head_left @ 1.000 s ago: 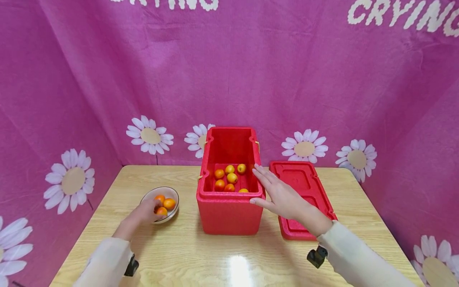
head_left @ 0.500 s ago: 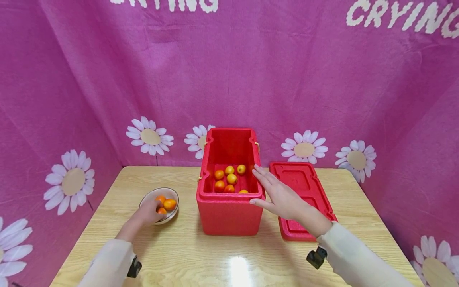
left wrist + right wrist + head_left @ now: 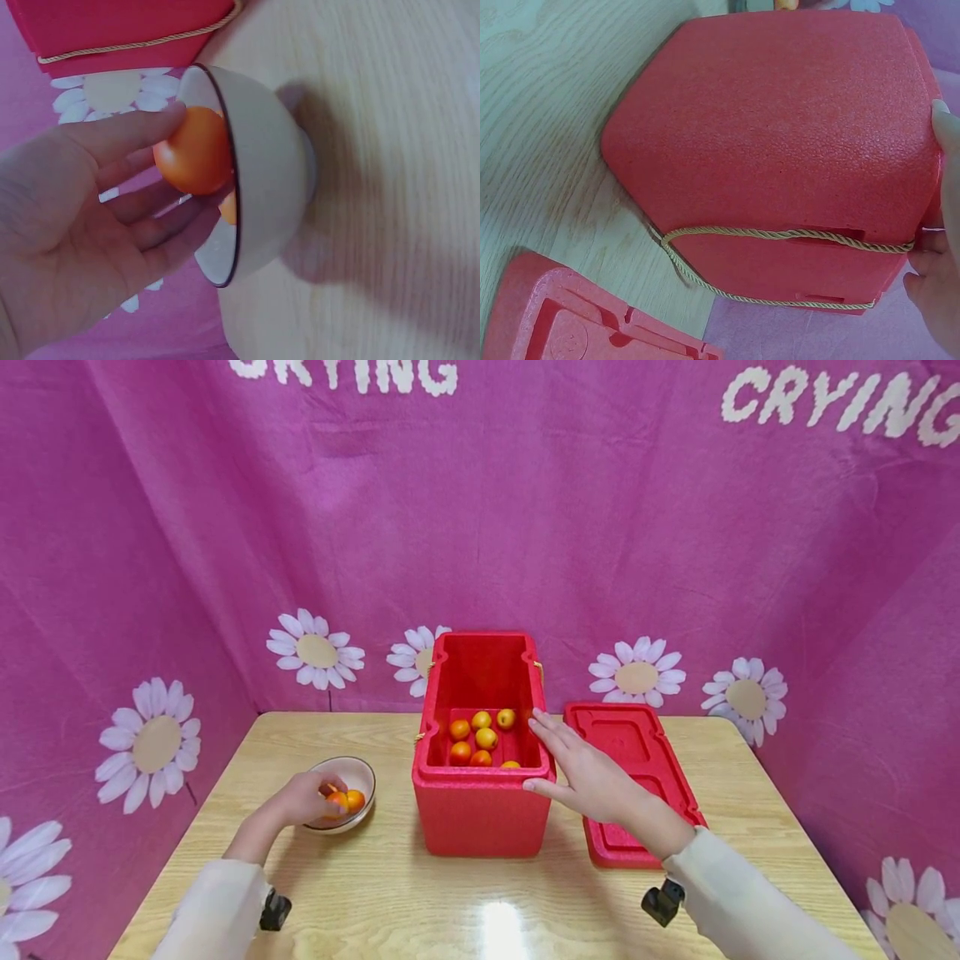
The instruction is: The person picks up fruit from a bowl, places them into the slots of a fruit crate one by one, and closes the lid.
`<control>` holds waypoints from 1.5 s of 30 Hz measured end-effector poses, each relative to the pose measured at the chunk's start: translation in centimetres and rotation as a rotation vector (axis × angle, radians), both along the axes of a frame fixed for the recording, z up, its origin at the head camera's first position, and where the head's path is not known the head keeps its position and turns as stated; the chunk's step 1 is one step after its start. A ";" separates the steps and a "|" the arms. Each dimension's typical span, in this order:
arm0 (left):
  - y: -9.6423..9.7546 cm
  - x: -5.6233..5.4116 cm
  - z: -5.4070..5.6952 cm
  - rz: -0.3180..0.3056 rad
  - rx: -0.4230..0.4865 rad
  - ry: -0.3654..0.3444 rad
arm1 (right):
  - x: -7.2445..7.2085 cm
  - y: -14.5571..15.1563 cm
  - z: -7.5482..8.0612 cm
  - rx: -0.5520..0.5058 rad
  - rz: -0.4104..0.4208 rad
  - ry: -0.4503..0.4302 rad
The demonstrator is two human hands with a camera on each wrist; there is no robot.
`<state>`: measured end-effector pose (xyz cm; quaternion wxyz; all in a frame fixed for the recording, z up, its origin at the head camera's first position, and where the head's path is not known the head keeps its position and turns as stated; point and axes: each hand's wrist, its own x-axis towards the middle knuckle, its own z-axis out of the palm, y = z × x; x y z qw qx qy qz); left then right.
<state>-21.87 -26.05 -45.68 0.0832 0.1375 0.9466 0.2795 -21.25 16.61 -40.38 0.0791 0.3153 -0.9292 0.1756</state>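
At the left, my left hand (image 3: 303,797) reaches over a cream bowl (image 3: 354,769) with a dark rim. In the left wrist view its thumb and fingers hold a smooth orange-red round fruit (image 3: 196,154) at the bowl's mouth. Another orange fruit (image 3: 356,801) lies in the bowl beside it, and the hand hides part of the contents. My right hand (image 3: 592,777) rests with extended fingers on the right rim of a lidless red foam box (image 3: 483,822). Inside the box lie several yellow and orange-red fruits (image 3: 486,739).
A red lid (image 3: 611,735) lies on the wooden table (image 3: 390,893) to the right of the box, under my right forearm. Gold cord handles (image 3: 780,235) hang on the box's sides. A pink curtain (image 3: 480,527) with daisies surrounds the table's back and sides.
My left hand has shifted up slightly at the bowl, the orange-red fruit now between its thumb and fingers. My right hand has stayed on the box rim.
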 end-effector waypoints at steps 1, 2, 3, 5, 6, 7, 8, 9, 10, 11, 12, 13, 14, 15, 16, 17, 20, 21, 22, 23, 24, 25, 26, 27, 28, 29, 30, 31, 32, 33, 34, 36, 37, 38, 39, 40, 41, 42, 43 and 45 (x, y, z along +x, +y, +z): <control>0.0 0.0 0.1 -0.010 0.010 0.007 | 0.0 0.0 0.0 -0.001 0.001 0.001; 0.1 0.0 0.2 -0.013 0.021 0.009 | 0.0 0.0 0.0 -0.002 0.001 0.001; 0.2 0.0 0.3 -0.024 0.035 0.015 | 0.0 0.0 0.0 -0.003 0.001 0.000; 0.4 0.0 0.4 -0.039 0.063 0.022 | 0.0 -0.1 0.0 -0.007 0.001 -0.002; 0.5 0.0 0.5 -0.043 0.074 0.026 | 0.0 -0.1 -0.1 -0.010 0.001 -0.002; 0.6 0.0 0.6 -0.039 0.084 0.026 | -0.1 -0.1 -0.1 -0.012 0.001 -0.003; 0.6 0.0 0.7 -0.040 0.087 0.032 | -0.1 -0.1 -0.1 -0.013 0.000 -0.005; 0.7 -0.1 0.8 -0.041 0.090 0.039 | -0.1 -0.1 -0.1 -0.015 0.000 -0.007; 0.7 -0.2 0.9 -0.036 0.086 0.044 | -0.1 -0.1 -0.1 -0.017 0.000 -0.008; 0.8 -0.2 1.0 -0.031 0.087 0.049 | 0.0 -0.1 0.0 -0.019 0.000 -0.011; 0.8 -0.3 1.1 -0.029 0.085 0.054 | 0.0 -0.1 0.0 -0.020 0.000 -0.011; 0.8 -0.4 1.2 -0.025 0.086 0.060 | 0.0 -0.1 0.0 -0.021 0.000 -0.012; 0.8 -0.4 1.4 -0.028 0.088 0.067 | 0.0 -0.1 0.0 -0.022 0.000 -0.013; 0.8 -0.5 1.5 -0.028 0.088 0.072 | 0.0 -0.1 0.0 -0.023 0.000 -0.014; 0.9 -0.6 1.7 -0.033 0.087 0.077 | 0.0 -0.1 0.0 -0.024 0.000 -0.015; 0.9 -0.6 1.8 -0.039 0.089 0.080 | 0.0 -0.1 -0.1 -0.024 -0.001 -0.014; 0.9 -0.7 2.4 -0.052 0.088 0.082 | 0.0 -0.1 -0.1 -0.025 -0.006 -0.019; 0.9 -0.8 2.6 -0.059 0.084 0.084 | 0.1 -0.1 0.0 -0.027 -0.008 -0.023; 0.9 -0.8 2.8 -0.059 0.080 0.082 | 0.1 -0.1 0.0 -0.027 -0.009 -0.025; 0.9 -0.8 3.0 -0.065 0.074 0.081 | 0.1 -0.1 0.0 -0.028 -0.009 -0.027; 0.9 -0.8 3.2 -0.069 0.073 0.081 | 0.1 -0.1 0.0 -0.030 -0.010 -0.031; 0.8 -0.8 3.5 -0.076 0.068 0.079 | 0.1 -0.1 0.0 -0.030 -0.010 -0.034; 0.8 -0.9 3.7 -0.077 0.062 0.080 | 0.1 -0.1 0.0 -0.031 -0.010 -0.035; 0.8 -0.9 3.9 -0.088 0.057 0.084 | 0.1 -0.1 0.0 -0.032 -0.010 -0.036; 0.9 -0.9 4.1 -0.090 0.052 0.084 | 0.1 -0.1 0.0 -0.031 -0.010 -0.036; 0.9 -1.0 4.3 -0.097 0.047 0.086 | 0.1 -0.1 0.0 -0.033 -0.010 -0.037; 0.9 -1.0 4.5 -0.096 0.042 0.084 | 0.1 -0.1 0.0 -0.034 -0.011 -0.035; 0.9 -1.0 4.6 -0.101 0.036 0.085 | 0.1 -0.1 -0.1 -0.034 -0.011 -0.034; 0.9 -1.1 4.8 -0.104 0.032 0.086 | 0.1 -0.1 -0.1 -0.036 -0.012 -0.034; 1.0 -1.1 5.0 -0.109 0.031 0.083 | 0.1 -0.1 -0.1 -0.038 -0.012 -0.031; 1.0 -1.2 5.2 -0.112 0.030 0.083 | 0.1 -0.1 -0.2 -0.040 -0.013 -0.031; 1.1 -1.3 5.5 -0.127 0.029 0.086 | 0.0 0.0 -0.3 -0.044 -0.012 -0.029; 1.2 -1.4 5.7 -0.138 0.028 0.091 | 0.0 0.0 -0.3 -0.044 -0.014 -0.031; 1.3 -1.4 5.8 -0.145 0.026 0.093 | 0.0 0.0 -0.3 -0.046 -0.013 -0.031; 1.3 -1.4 6.0 -0.152 0.023 0.094 | 0.0 0.0 -0.4 -0.045 -0.014 -0.032; 1.4 -1.5 6.1 -0.159 0.020 0.095 | 0.0 0.0 -0.4 -0.044 -0.015 -0.035; 1.4 -1.5 6.3 -0.165 0.016 0.096 | -0.1 0.0 -0.4 -0.046 -0.015 -0.036; 1.5 -1.5 6.5 -0.170 0.015 0.094 | -0.1 0.0 -0.4 -0.045 -0.013 -0.034; 1.6 -1.5 6.6 -0.175 0.012 0.093 | -0.1 0.0 -0.4 -0.048 -0.014 -0.037; 1.8 -1.5 7.0 -0.183 0.013 0.089 | -0.1 0.0 -0.4 -0.052 -0.012 -0.034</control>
